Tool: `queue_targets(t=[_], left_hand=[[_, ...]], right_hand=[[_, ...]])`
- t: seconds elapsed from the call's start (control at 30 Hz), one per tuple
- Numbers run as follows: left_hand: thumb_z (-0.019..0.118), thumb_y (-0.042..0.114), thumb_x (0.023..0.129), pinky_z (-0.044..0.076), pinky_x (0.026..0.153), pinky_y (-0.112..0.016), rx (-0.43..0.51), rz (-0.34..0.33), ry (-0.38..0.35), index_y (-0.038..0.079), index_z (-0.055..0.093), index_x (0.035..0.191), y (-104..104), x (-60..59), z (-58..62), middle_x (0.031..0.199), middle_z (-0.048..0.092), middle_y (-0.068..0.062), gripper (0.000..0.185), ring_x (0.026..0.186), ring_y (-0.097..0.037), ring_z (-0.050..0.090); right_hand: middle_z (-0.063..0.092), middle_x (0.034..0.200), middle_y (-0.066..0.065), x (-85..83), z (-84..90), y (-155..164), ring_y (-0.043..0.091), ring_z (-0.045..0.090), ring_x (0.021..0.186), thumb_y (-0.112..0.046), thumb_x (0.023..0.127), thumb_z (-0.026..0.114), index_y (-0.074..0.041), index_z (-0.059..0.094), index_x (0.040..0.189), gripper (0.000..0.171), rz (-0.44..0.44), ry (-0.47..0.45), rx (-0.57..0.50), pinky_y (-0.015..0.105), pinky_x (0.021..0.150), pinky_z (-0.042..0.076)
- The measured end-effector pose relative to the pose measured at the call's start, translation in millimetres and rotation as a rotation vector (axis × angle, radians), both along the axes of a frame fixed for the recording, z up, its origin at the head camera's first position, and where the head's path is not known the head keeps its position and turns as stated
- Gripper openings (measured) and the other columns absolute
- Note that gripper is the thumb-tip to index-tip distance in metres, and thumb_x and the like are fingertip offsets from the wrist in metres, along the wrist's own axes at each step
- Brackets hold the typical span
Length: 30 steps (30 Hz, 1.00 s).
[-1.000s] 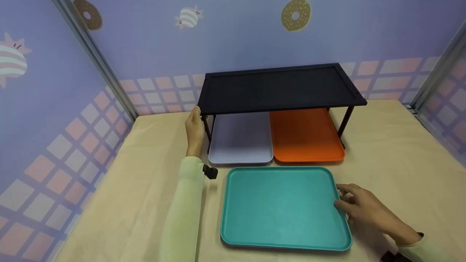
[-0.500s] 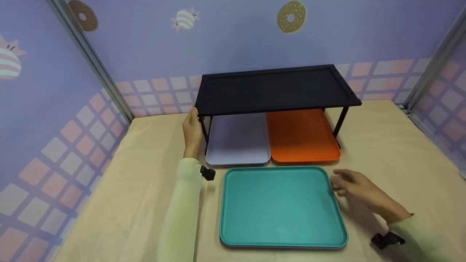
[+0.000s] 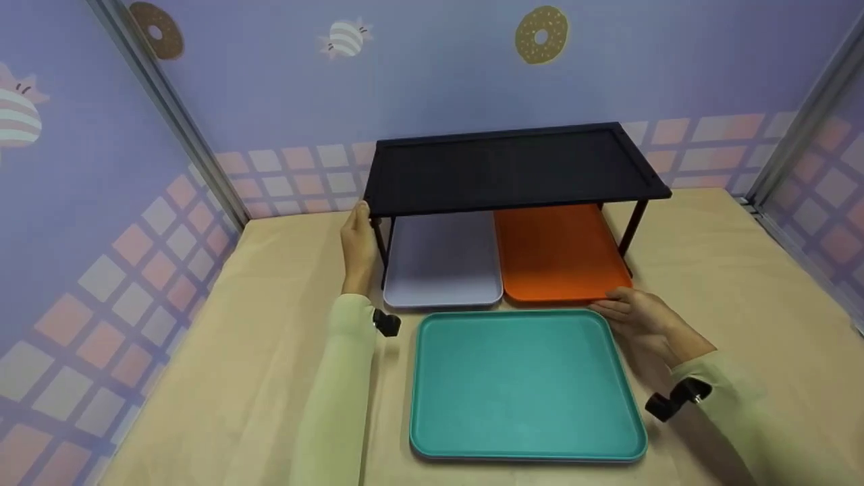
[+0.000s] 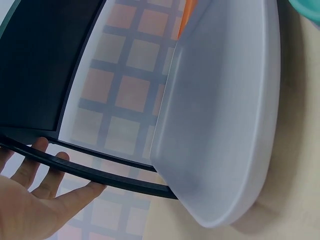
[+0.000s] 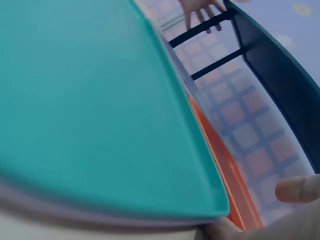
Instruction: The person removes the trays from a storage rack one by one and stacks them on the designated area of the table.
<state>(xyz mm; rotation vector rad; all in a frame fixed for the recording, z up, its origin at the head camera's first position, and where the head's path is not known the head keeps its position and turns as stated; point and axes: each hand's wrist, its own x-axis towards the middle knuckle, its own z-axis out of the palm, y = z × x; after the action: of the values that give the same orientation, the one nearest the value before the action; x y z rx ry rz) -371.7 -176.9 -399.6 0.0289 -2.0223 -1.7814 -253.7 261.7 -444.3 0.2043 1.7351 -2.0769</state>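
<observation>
My left hand (image 3: 358,246) grips the front left corner of a black raised rack (image 3: 516,169); in the left wrist view its fingers (image 4: 48,182) reach behind the rack's leg. Under the rack lie a pale lilac tray (image 3: 443,263) on the left and an orange tray (image 3: 561,256) on the right. My right hand (image 3: 644,317) is at the orange tray's front right corner, fingers fairly straight along the front edge, thumb above the rim. A teal tray (image 3: 526,385) lies in front, with a pale tray edge (image 5: 100,212) showing beneath it in the right wrist view.
A beige cloth (image 3: 256,351) covers the table. Patterned wall panels (image 3: 439,81) stand behind and at both sides, with metal posts (image 3: 169,115) at the corners. The front trays nearly touch the teal tray's back edge.
My right hand has let go of the teal tray's right edge and moved forward to the orange tray's front right corner. The left hand stays on the rack.
</observation>
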Motion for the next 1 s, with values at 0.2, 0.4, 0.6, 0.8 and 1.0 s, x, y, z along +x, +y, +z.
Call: queue_targets(t=[0.2,0.4,0.6,0.8,1.0], left_hand=[[0.036,0.033,0.112,0.041,0.116,-0.035,-0.019,-0.01,-0.011,0.001,0.052,0.148,0,1.7,-1.6,0.147,0.056,-0.019,0.051,0.138,-0.027,0.05],[0.037,0.034,0.112,0.042,0.093,-0.03,-0.016,-0.006,0.01,-0.003,0.061,0.11,1,-1.1,-0.1,0.11,0.06,-0.015,0.045,0.101,-0.022,0.052],[0.035,0.035,0.112,0.042,0.103,-0.028,-0.014,-0.015,-0.008,-0.004,0.061,0.124,-1,-1.4,0.3,0.133,0.06,-0.018,0.048,0.119,-0.023,0.054],[0.034,0.036,0.112,0.034,0.122,-0.035,-0.032,-0.013,-0.02,0.004,0.044,0.154,-2,0.4,1.0,0.158,0.046,-0.013,0.053,0.149,-0.025,0.039],[0.035,0.037,0.113,0.032,0.124,-0.035,-0.043,-0.023,-0.036,0.005,0.043,0.155,-2,2.8,0.9,0.16,0.042,-0.012,0.054,0.15,-0.025,0.037]], right_hand=[[-0.001,0.168,0.026,4.2,7.1,-3,0.033,0.014,0.156,-0.022,0.112,0.025,0.004,-0.011,0.16,0.065,-0.039,-0.008,-0.066,0.038,0.128,0.016],[-0.003,0.17,0.021,4.8,24.9,-13,0.03,0.016,0.157,-0.018,0.112,0.03,-0.004,-0.016,0.16,0.068,-0.119,0.005,-0.153,0.034,0.124,0.027],[-0.009,0.171,0.013,-1.4,41.0,-30,0.03,0.016,0.158,-0.012,0.112,0.03,-0.02,-0.02,0.161,0.071,-0.203,-0.002,-0.386,0.037,0.123,0.03],[0.005,0.172,0.004,-15.8,43.2,-44,0.028,0.013,0.158,-0.011,0.112,0.029,-0.032,0.002,0.166,0.064,-0.295,0.012,-0.642,0.046,0.123,0.026],[0.01,0.172,0.003,-28.1,37.4,-54,0.028,0.014,0.158,-0.014,0.112,0.028,-0.033,0.004,0.165,0.061,-0.373,0.076,-0.698,0.05,0.123,0.023]])
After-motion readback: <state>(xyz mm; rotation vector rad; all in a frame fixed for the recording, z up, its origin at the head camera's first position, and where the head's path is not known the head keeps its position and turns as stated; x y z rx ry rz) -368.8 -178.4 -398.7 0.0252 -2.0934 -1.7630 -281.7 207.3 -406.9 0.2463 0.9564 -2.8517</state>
